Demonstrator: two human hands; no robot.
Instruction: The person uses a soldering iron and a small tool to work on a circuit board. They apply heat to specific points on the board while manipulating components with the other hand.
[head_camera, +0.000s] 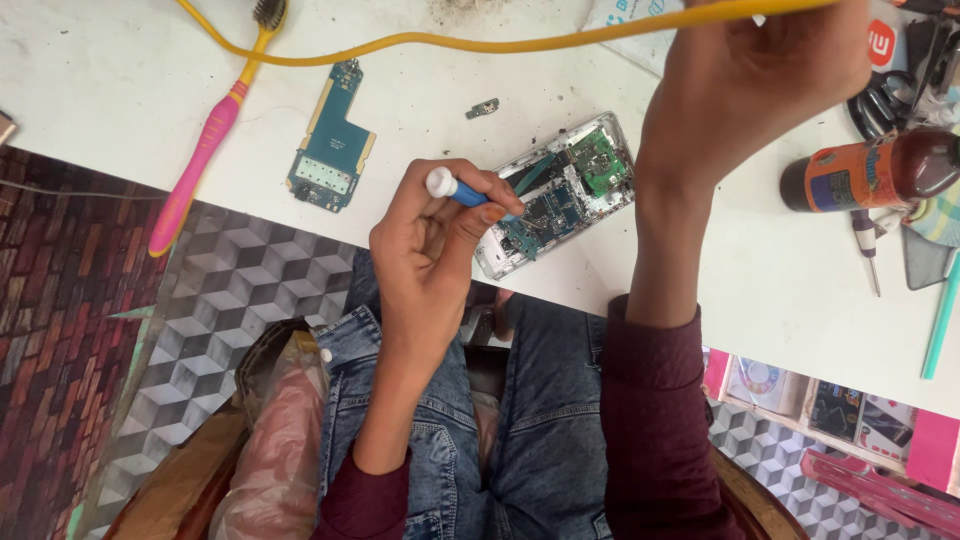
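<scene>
Pinched between the fingertips of the left hand (440, 225), a blue screwdriver with a white cap (458, 190) pointed its tip into an opened phone (560, 195), which lay with its circuit boards bared near the front edge of the white bench (760, 270). The right hand (750, 75), raised above the phone's far end, closed its grip around a yellow cable (400, 42) looping across the bench. A loose blue circuit board (333, 145) and a pink toothbrush (205, 140) lay well to the left; a dark bottle with an orange label (870, 172) lay on its side at right.
</scene>
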